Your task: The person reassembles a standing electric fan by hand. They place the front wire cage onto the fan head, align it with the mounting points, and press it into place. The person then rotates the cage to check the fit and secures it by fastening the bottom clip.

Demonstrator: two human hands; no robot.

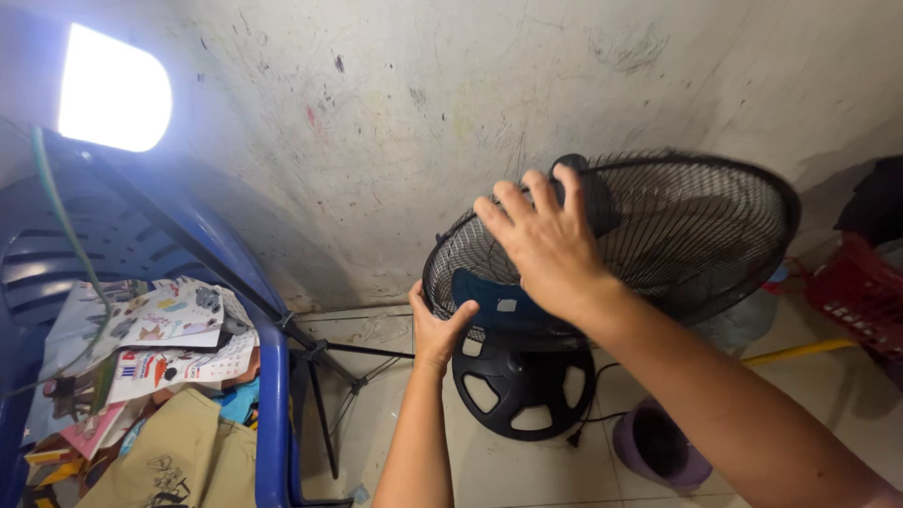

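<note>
We take the black wire-mesh fan head (696, 235) as our landmark; it stands tilted near the scuffed grey plaster wall (395, 113), close to the corner where wall meets pale tiled floor (376, 423). Left of the fan, a blue plastic chair (273, 395) takes up the lower left, its rim well apart from the fan's guard, with a black tripod stand (324, 362) in the gap between them. That gap of floor is the main open room. Right of the fan, a red plastic crate (861, 292) sits by the frame edge, and a yellow rod (800, 351) lies on the floor just below the guard's right side. Under the fan, its round black spoked base (522, 386) rests on the tiles, with a purple plastic pot (658, 447) just beside it.

Our right hand (546, 245) lies flat over the guard's top left, fingers spread and released against the mesh. Our left hand (435, 329) grasps the guard's lower left rim, thumb hooked over the wire.

In the chair, left of the fan, lie colourful printed paper sheets (169, 329) above a tan cloth bag (179, 456).
</note>
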